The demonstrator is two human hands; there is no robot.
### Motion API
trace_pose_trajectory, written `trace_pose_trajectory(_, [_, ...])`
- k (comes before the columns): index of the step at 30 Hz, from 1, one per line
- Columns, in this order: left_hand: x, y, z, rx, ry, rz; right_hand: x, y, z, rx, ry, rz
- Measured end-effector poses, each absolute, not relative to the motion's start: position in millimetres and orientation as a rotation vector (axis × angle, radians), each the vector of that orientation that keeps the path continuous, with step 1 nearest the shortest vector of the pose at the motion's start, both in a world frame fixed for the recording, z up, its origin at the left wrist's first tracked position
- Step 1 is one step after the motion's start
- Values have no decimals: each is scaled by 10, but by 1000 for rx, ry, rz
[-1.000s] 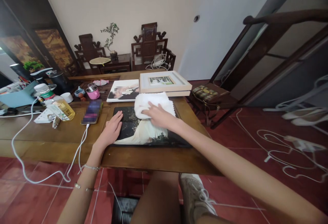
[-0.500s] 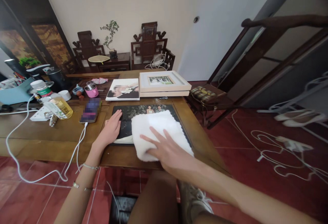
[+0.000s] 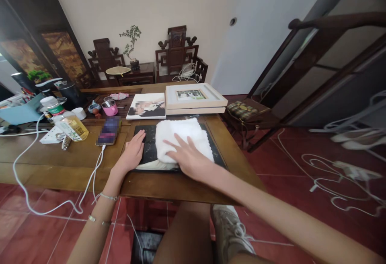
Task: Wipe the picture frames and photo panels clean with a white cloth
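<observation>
A dark photo print [image 3: 148, 156] lies flat on the wooden table [image 3: 78, 155] in front of me. A folded white towel [image 3: 182, 137] lies on top of the print. My right hand [image 3: 188, 158] presses flat on the towel's near edge, fingers spread. My left hand [image 3: 132, 154] rests flat on the print's left edge, fingers stretched out, holding nothing.
Behind the print are a second photo print [image 3: 146, 106] and stacked light wooden frames [image 3: 194, 98]. To the left lie a phone [image 3: 108, 131] on a white cable [image 3: 45, 211], a pink cup [image 3: 109, 108] and a bottle [image 3: 72, 128]. Carved chairs stand at the wall; cables trail on the red floor at right.
My right hand slid the towel from the far part of the print toward me, then back away to the print's middle. My left hand stayed on the left edge.
</observation>
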State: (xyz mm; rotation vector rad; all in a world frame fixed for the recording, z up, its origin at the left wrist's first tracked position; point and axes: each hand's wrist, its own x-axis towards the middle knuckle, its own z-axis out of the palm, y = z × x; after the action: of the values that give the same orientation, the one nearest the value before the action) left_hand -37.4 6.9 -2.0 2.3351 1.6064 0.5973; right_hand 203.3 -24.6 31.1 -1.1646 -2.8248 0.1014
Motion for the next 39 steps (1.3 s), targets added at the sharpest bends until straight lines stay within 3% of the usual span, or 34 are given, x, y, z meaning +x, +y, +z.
trace_pose_trajectory(7, [-342,54,19,2339,1638,521,1993,-888,355,-1129,-2951,275])
trace_pose_trajectory(20, [-355,62,2,2337,1638,531,1850,396,372,-1374,-2769,-25])
trace_pose_trajectory(31, [-339,56,20,2342,1633,517,1791,-867,593,-1114,-3143,418])
trace_pose_trajectory(39, [-365,88,-28,2344,1625,531,1697,118,420,-1197,-2905,94])
